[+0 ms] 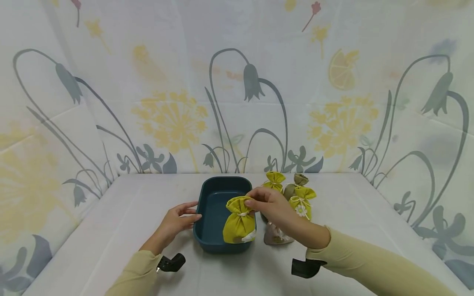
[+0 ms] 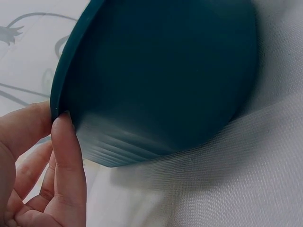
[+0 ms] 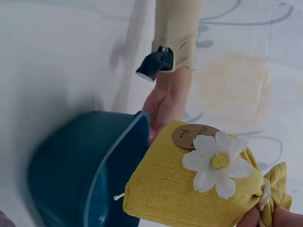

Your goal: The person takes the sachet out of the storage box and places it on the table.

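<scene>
A yellow drawstring pouch (image 1: 237, 228) with a white cloth flower and a brown tag hangs from my right hand (image 1: 272, 205), which pinches its gathered neck. In the head view the pouch is over the right part of a dark teal basin (image 1: 211, 218). At the basin's left rim, my left hand (image 1: 174, 224) pinches the edge between thumb and fingers. The left wrist view shows the thumb (image 2: 68, 161) against the basin's outer wall (image 2: 156, 75). In the right wrist view the white flower (image 3: 218, 163) faces the camera.
Right of the basin stand more pouches, partly behind my right arm: a yellow one (image 1: 275, 181) at the back, an olive one (image 1: 300, 179), a yellow one with a flower (image 1: 303, 201) and a pinkish one (image 1: 275, 235). A flower-printed cloth (image 1: 237, 123) hangs behind the white table.
</scene>
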Available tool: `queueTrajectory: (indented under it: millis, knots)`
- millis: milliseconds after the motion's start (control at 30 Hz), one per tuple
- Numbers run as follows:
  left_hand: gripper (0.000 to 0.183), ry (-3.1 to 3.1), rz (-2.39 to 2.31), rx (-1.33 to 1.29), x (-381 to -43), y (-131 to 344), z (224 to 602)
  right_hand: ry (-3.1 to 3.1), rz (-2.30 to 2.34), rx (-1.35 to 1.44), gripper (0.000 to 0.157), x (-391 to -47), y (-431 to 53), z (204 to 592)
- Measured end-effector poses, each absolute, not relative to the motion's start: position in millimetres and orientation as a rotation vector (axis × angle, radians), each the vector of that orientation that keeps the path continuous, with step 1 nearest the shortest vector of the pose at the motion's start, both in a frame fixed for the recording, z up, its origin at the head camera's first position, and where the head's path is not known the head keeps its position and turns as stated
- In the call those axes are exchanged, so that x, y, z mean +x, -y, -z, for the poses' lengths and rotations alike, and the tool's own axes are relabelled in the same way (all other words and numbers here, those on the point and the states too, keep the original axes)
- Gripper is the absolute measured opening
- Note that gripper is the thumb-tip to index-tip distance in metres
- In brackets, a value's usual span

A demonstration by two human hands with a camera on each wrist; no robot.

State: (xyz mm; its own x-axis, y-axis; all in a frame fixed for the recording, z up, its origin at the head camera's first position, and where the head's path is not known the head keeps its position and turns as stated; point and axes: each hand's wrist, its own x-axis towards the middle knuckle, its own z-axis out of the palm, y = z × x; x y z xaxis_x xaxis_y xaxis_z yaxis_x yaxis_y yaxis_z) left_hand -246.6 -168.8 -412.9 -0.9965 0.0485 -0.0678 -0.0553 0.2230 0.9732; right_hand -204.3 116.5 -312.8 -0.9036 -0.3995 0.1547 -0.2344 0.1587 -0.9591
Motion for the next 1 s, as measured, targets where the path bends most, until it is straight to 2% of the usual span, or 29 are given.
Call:
queueTrajectory:
  millis: [200, 500, 667, 1000]
  knots:
    - [0.054, -2.371, -1.925, -0.009, -248, 166, 414, -2.286, 1.849, -0.725, 0.019, -188, -133, 307]
    - [0.053, -2.385, -1.916, -0.017, -248, 167, 414, -2.402, 1.848, -0.707, 0.021, -170, -166, 291]
    - [0.053, -2.387, -1.917, -0.01, -247, 168, 412, -2.462, 1.846, -0.755, 0.019, -166, -189, 287]
    - [0.052, -2.389, -1.913, -0.018, -246, 168, 412, -2.592, 1.879, -0.613, 0.021, -171, -233, 303]
